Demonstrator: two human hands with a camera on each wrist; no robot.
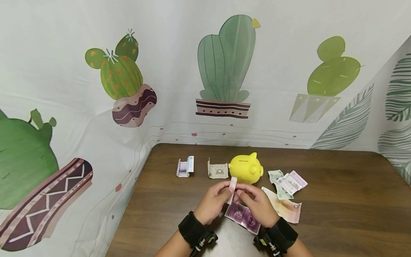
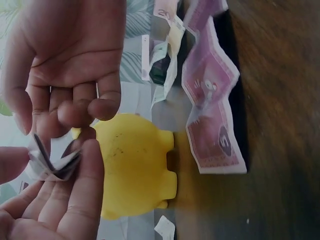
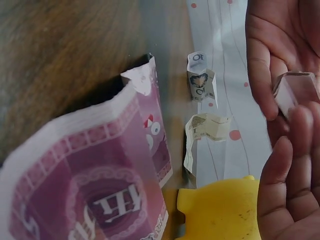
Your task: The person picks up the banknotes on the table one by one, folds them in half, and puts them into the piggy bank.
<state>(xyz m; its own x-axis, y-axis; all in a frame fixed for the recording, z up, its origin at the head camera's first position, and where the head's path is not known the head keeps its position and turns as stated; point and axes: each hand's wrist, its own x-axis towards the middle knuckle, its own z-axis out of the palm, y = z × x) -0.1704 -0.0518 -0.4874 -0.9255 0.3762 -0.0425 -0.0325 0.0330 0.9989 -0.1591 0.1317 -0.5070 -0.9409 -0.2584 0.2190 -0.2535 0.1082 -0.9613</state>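
Wrapping both wrists, black bands (image 1: 192, 228) sit nearest. Just past them a creased purple note (image 1: 243, 218) lies on the worktop (image 1: 346, 200), its zigzag folds raised. Above its far edge the left hand (image 1: 212, 200) pinches a small folded note (image 1: 233, 184), the grip clamped on it between thumb and fingers. The right hand (image 1: 257, 205) is just beside it, fingers curled and tips close to the paper; whether its grip also holds the note, one cannot tell. To the right of that hand lies an orange-tinted note (image 1: 289, 210), and beyond it a lilac note (image 1: 292, 182) rests across a green one (image 1: 283, 195). Right behind the hands stands a yellow piggy bank (image 1: 244, 167), slot upward. Near its left side lies a beige note (image 1: 218, 171) with a raised end; farther left, a bluish-lilac note (image 1: 183, 169) sits bent. A cactus-print cloth (image 1: 170, 71) hangs behind everything.
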